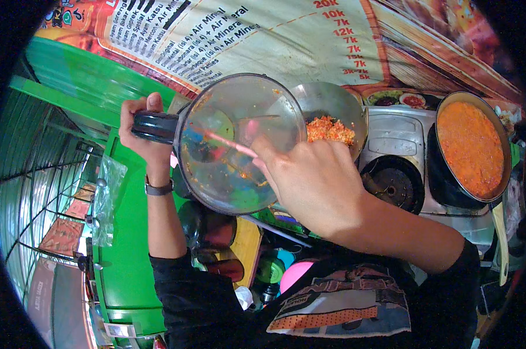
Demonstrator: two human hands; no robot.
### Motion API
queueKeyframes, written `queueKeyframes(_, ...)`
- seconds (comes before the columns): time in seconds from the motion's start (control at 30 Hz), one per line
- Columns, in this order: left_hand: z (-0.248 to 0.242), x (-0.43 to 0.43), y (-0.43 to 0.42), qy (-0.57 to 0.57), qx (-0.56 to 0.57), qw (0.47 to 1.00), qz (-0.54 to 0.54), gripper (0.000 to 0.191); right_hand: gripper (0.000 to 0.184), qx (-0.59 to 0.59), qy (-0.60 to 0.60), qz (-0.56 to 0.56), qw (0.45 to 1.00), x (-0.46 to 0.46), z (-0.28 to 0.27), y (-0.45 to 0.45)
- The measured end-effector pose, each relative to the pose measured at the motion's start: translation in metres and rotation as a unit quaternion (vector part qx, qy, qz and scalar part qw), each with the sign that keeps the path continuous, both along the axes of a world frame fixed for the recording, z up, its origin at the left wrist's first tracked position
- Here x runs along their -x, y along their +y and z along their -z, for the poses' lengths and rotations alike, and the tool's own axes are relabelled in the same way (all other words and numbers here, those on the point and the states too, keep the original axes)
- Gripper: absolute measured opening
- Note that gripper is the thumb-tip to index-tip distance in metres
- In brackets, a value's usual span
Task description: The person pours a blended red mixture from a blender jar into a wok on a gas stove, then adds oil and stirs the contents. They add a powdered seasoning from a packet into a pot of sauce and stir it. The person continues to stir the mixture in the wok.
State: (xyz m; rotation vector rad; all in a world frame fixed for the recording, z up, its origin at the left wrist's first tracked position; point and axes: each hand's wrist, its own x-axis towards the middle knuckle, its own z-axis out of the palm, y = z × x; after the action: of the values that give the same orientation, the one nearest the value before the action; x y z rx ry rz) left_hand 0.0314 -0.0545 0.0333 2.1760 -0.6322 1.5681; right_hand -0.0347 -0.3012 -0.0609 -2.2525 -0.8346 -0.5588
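Note:
My left hand (pixel 147 118) grips the black handle of a transparent blender jug (pixel 245 192), which is tilted so that I look into or through it. Smears and small bits of orange-red food cling to its wall. In my right hand (pixel 315 187) is a thin pink utensil (pixel 234 146), reaching across the jug; its far end is hard to make out. Behind the jug's right side stands a metal wok (pixel 332 96) with chopped orange-red food (pixel 330 131) in it, just beyond my right knuckles.
At the right, a deep pan (pixel 446 174) full of orange sauce (pixel 472 148) sits on a steel gas stove (pixel 396 131), its pale handle pointing towards me. A blackened burner (pixel 391 185) lies left of it. A printed banner (pixel 289 52) hangs behind; green panels (pixel 127 227) stand left.

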Motion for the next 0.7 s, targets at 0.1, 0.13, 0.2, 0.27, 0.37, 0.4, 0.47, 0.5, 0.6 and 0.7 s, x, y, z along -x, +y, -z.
queueKeyframes(0.1, -0.002, 0.002, -0.001, 0.002, -0.012, 1.0, 0.002, 0.028, 0.034, 0.011, 0.009, -0.011, 1.0, 0.003, -0.003, -0.001)
queueKeyframes(0.13, -0.002, 0.003, -0.001, 0.007, -0.013, 1.0, -0.006, 0.028, 0.032, 0.008, 0.004, 0.002, 1.0, 0.005, -0.005, -0.002)
queueKeyframes(0.2, -0.003, 0.004, -0.003, 0.017, 0.0, 1.0, 0.001, 0.029, 0.028, 0.006, 0.0, 0.027, 1.0, 0.006, -0.009, -0.006)
queueKeyframes(0.27, -0.004, 0.006, -0.004, 0.029, 0.026, 0.999, 0.028, 0.029, 0.023, 0.008, 0.002, 0.05, 0.999, 0.006, -0.012, -0.014)
queueKeyframes(0.37, -0.003, 0.009, -0.007, -0.006, -0.006, 1.0, -0.007, 0.028, 0.018, -0.034, -0.074, 0.04, 0.996, -0.004, -0.017, -0.024)
queueKeyframes(0.4, -0.004, 0.01, -0.008, 0.006, -0.001, 1.0, 0.011, 0.028, 0.017, -0.02, -0.096, 0.032, 0.995, -0.009, -0.019, -0.025)
queueKeyframes(0.47, -0.007, 0.01, -0.009, 0.025, 0.001, 1.0, 0.017, 0.027, 0.015, -0.005, -0.154, 0.024, 0.988, -0.02, -0.022, -0.025)
queueKeyframes(0.5, -0.008, 0.01, -0.009, 0.029, 0.004, 0.999, 0.028, 0.027, 0.014, 0.006, -0.149, 0.014, 0.989, -0.023, -0.023, -0.024)
queueKeyframes(0.6, -0.011, 0.012, -0.009, 0.044, 0.025, 0.997, 0.055, 0.027, 0.013, 0.027, -0.14, -0.018, 0.99, -0.031, -0.027, -0.024)
queueKeyframes(0.7, -0.01, 0.014, -0.01, 0.055, 0.05, 0.993, 0.09, 0.027, 0.014, 0.059, -0.125, -0.025, 0.99, -0.032, -0.027, -0.029)
